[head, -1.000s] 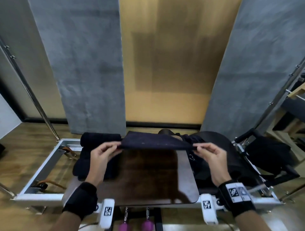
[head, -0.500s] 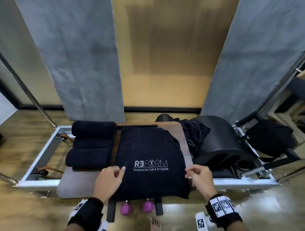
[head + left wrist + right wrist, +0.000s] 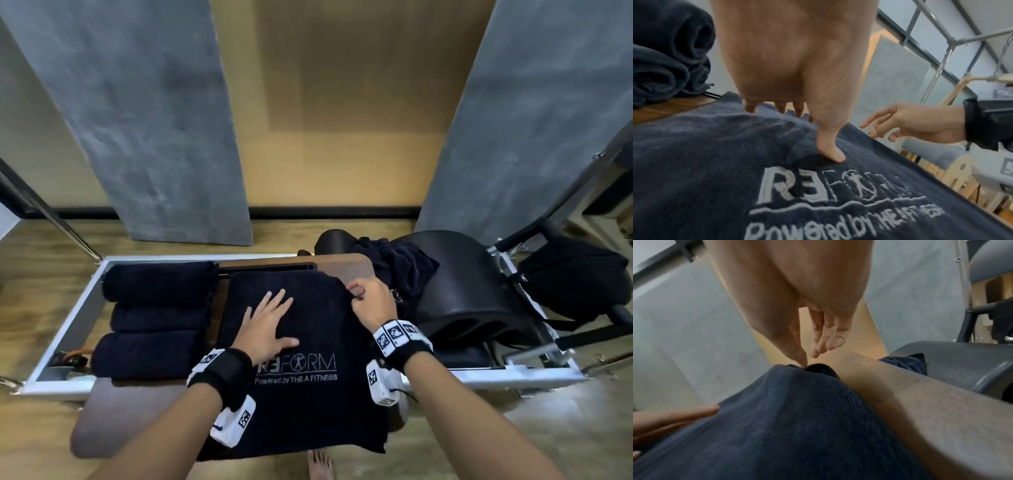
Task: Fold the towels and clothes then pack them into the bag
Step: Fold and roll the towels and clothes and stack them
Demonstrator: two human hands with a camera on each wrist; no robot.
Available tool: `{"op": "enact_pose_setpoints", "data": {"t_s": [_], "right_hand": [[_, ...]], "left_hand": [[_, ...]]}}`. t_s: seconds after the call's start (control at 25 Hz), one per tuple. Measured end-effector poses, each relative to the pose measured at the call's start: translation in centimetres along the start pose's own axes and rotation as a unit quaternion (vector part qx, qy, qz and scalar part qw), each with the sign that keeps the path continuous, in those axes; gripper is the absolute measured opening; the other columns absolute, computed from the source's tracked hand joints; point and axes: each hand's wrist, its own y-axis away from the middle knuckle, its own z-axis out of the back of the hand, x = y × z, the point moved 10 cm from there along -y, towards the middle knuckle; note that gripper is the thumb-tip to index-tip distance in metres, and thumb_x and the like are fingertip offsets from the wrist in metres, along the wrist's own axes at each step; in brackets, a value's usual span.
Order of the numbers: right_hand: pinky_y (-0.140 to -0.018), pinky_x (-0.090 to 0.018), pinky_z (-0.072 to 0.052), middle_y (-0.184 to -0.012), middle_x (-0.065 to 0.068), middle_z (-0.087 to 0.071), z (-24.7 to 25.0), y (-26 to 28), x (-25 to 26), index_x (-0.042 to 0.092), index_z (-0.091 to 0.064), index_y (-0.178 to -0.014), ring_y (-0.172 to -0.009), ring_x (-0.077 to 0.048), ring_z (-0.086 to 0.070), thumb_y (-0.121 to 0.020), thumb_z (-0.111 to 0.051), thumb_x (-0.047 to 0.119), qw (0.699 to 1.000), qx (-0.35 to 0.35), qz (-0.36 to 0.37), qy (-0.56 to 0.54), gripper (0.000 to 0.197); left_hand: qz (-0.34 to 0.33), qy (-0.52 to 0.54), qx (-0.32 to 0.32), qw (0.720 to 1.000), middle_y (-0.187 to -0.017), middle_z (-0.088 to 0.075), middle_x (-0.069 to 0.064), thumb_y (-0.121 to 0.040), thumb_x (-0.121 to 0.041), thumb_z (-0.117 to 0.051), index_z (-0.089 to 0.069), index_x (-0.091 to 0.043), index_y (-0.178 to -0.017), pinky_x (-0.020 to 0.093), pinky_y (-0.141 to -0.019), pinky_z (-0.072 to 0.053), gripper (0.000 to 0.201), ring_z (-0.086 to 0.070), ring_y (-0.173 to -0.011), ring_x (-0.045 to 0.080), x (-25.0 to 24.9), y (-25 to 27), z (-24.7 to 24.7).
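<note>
Navy towel point(image 3: 301, 342) is spread on the wooden board point(image 3: 113, 411), beside three rolled towels point(image 3: 154, 318); the left hand point(image 3: 270, 325) is pressed flat, seemingly to anchor it. From the left wrist, straight fingers point(image 3: 830, 149) are seen above the logo. From the right wrist, the right hand point(image 3: 807, 344) is seen pinching the far corner, probably for folding.

Your head camera looks steeply down from above at the dark towel point(image 3: 301, 342) on the wooden platform point(image 3: 137, 407). Each wrist camera sits close over that towel, facing along your fingers. All three views share it; the left wrist view also catches your right hand point(image 3: 914, 121).
</note>
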Motion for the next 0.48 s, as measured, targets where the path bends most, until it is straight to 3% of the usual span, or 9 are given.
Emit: {"op": "enact_pose_setpoints", "data": {"t_s": [0.08, 0.16, 0.2, 0.28, 0.36, 0.4, 0.48], "right_hand": [[-0.075, -0.029, -0.050, -0.113, -0.004, -0.061, -1.3, -1.2, -0.1, 0.030, -0.075, -0.108, -0.102, -0.028, -0.068, -0.085, -0.070, 0.006, 0.997, 0.041, 0.015, 0.067, 0.033], [-0.072, -0.030, -0.047, -0.105, 0.000, -0.058, -1.6, -2.1, -0.6, 0.027, -0.075, -0.103, -0.096, -0.028, -0.067, -0.091, -0.071, 0.016, 0.995, 0.038, 0.032, 0.082, 0.017], [-0.072, -0.033, -0.048, -0.103, -0.002, -0.062, -1.0, -2.4, -1.2, 0.023, -0.073, -0.098, -0.095, -0.030, -0.067, -0.094, -0.068, 0.020, 0.997, 0.010, 0.024, 0.071, 0.008], [-0.073, -0.038, -0.049, -0.099, -0.009, -0.069, 0.8, -3.0, -3.9, 0.016, -0.068, -0.093, -0.095, -0.037, -0.067, -0.100, -0.059, 0.024, 0.995, -0.076, -0.052, 0.036, 0.013], [-0.075, -0.039, -0.049, -0.097, -0.013, -0.072, 1.8, -3.3, -5.9, 0.016, -0.067, -0.099, -0.095, -0.039, -0.067, -0.101, -0.056, 0.026, 0.987, -0.119, -0.106, 0.006, 0.016], [-0.075, -0.037, -0.049, -0.095, -0.011, -0.072, 1.6, -3.6, -5.8, 0.020, -0.068, -0.105, -0.093, -0.036, -0.067, -0.100, -0.059, 0.028, 0.990, -0.104, -0.090, -0.011, 0.013], [-0.077, -0.036, -0.053, -0.084, 0.000, -0.068, -0.5, -4.5, -3.9, 0.032, -0.067, -0.120, -0.086, -0.026, -0.066, -0.093, -0.071, 0.032, 1.000, -0.003, -0.007, -0.020, 0.028]], "left_hand": [[0.030, -0.036, 0.075, 0.996, -0.169, 0.031, -0.017, -0.092, -0.057, -0.074, 0.002, -0.046, -0.167, 0.073, -0.121, 0.006, 0.108, 0.033, -0.157, 0.025, 0.6, -0.7, -1.3], [0.057, -0.037, 0.116, 0.991, -0.165, 0.040, -0.018, -0.090, -0.059, -0.075, 0.009, -0.055, -0.163, 0.079, -0.117, 0.007, 0.111, 0.040, -0.153, 0.031, 1.4, -1.2, -2.1], [0.062, -0.040, 0.126, 0.989, -0.164, 0.042, -0.018, -0.090, -0.059, -0.075, 0.011, -0.057, -0.161, 0.081, -0.116, 0.006, 0.112, 0.041, -0.152, 0.032, 1.6, -1.3, -2.4], [0.067, -0.047, 0.136, 0.987, -0.163, 0.045, -0.019, -0.089, -0.060, -0.075, 0.015, -0.058, -0.160, 0.083, -0.116, 0.005, 0.114, 0.043, -0.151, 0.033, 1.8, -1.6, -2.6], [0.072, -0.048, 0.140, 0.986, -0.162, 0.046, -0.019, -0.089, -0.060, -0.075, 0.017, -0.059, -0.159, 0.083, -0.115, 0.004, 0.115, 0.044, -0.150, 0.034, 1.8, -1.7, -2.7], [0.074, -0.050, 0.141, 0.986, -0.161, 0.046, -0.019, -0.089, -0.060, -0.075, 0.017, -0.059, -0.159, 0.083, -0.115, 0.004, 0.116, 0.044, -0.150, 0.034, 1.8, -1.8, -2.6], [0.080, -0.053, 0.150, 0.984, -0.160, 0.048, -0.019, -0.090, -0.059, -0.075, 0.019, -0.059, -0.158, 0.083, -0.115, 0.005, 0.116, 0.045, -0.149, 0.033, 1.8, -1.7, -2.7]]}}
